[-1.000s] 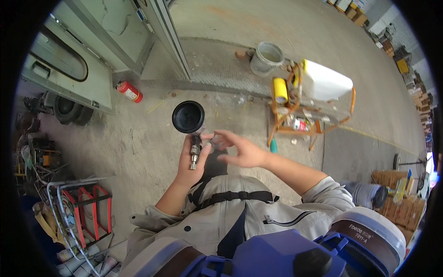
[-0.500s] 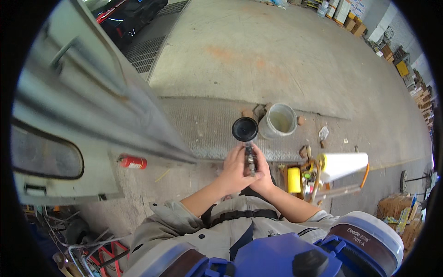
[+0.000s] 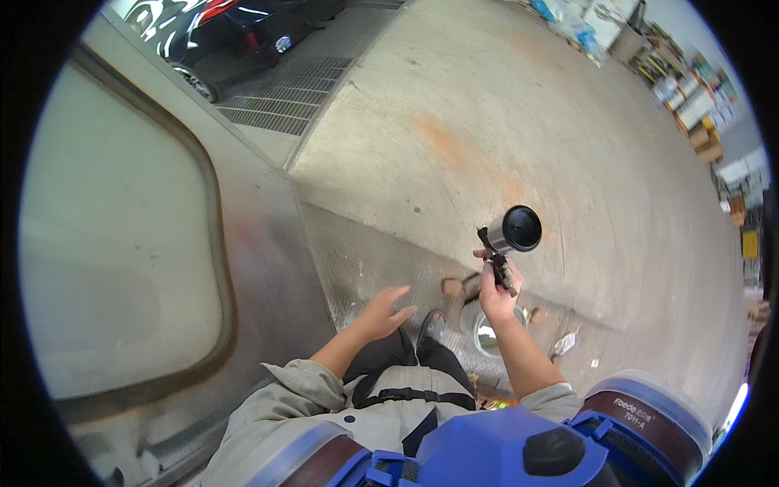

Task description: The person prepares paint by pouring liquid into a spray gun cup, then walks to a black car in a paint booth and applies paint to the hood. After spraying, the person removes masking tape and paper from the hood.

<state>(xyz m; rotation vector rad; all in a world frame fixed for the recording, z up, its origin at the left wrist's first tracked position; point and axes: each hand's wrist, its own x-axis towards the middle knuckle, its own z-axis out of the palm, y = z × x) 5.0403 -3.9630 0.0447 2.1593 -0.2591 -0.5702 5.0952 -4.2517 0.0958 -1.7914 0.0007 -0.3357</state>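
Observation:
My right hand [image 3: 500, 288] is closed around the grip of a spray gun [image 3: 498, 264], which carries a metal cup with a black lid [image 3: 522, 226] on top. My left hand [image 3: 380, 311] hangs open, fingers apart and holding nothing, between my body and a door. That grey metal door [image 3: 272, 268], with a large rounded window [image 3: 122, 227], fills the left side. A round pail [image 3: 468, 325] stands on the floor below my right hand, partly hidden by it. A blue respirator [image 3: 495, 446] shows at the lower edge.
A textured metal ramp [image 3: 357, 252] lies at my feet, with bricks [image 3: 453, 286] near the pail. Beyond are a concrete floor [image 3: 438, 73] with orange stains, a floor grate [image 3: 268, 105] and a dark car [image 3: 235, 36]. Cartons and containers [image 3: 698, 105] line the far right.
I have moved forward beside the door, over the ramp. Both hands were together on the spray gun; now my left has let go and my right carries it off to the right.

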